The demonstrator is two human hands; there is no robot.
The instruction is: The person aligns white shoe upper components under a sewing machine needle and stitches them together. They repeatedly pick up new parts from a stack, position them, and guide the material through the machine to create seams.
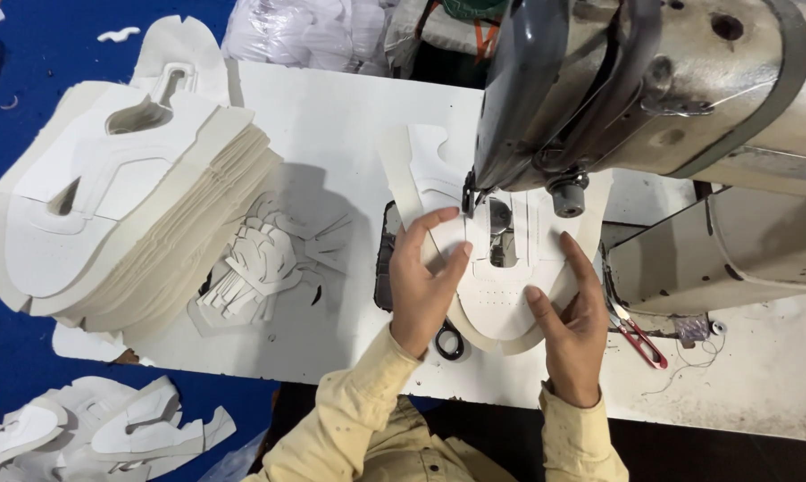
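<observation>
A white shoe upper [501, 299] is lying flat on the table [331, 116] under the sewing machine [653, 98], its toe end curving toward the person and its two wings running away past the needle. The left hand [425, 286] is pressing on the upper from about nine o'clock, fingers spread and flat on the material — not clenched, just pinning it down. The right hand [574, 330] is resting at the upper's five o'clock edge, index finger stretched along the rim, thumb tucked beneath so far as I can tell; it is steadying rather than gripping. Both cuffs are pale yellow.

Scissor handles [450, 341], black, are peeking out just beside the left wrist at six o'clock. Red snips [639, 339] are lying at three o'clock of the right hand, near a loose thread. Further out at nine o'clock, a heap of small offcuts [264, 259] is sitting on the table, and beyond it — at ten o'clock — a tall stack of cut uppers [117, 196] is leaning over the table's edge. More cut pieces [108, 428] are lying on the blue floor at seven o'clock.
</observation>
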